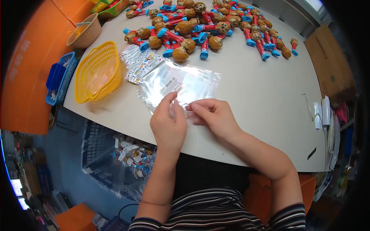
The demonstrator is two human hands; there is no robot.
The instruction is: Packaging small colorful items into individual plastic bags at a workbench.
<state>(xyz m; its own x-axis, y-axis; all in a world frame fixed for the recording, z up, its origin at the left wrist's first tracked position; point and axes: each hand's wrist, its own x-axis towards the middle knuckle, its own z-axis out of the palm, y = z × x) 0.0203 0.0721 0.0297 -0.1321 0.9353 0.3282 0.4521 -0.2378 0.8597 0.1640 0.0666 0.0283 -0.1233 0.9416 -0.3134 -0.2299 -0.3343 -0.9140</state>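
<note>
A stack of clear plastic bags (200,82) lies on the table in front of me, and a white printed label shows through the top one. My left hand (168,125) is over the near left part of the stack, thumb and forefinger apart, with nothing visible between them. The thumb and fingers of my right hand (217,117) pinch together at the near edge of the bags, apparently on a bag's edge; the exact grip is partly hidden. Beyond the bags lies a pile of printed paper slips (144,65). Figure-topped toys (185,29) with red stems and blue bases are heaped farther back.
A yellow plastic basket (79,82) stands at the table's left, near a beige basket (90,32) and a blue tray (69,69). Below the left edge, a blue crate (90,146) lined with clear plastic holds packed toys. A cardboard box (327,61) stands at the right.
</note>
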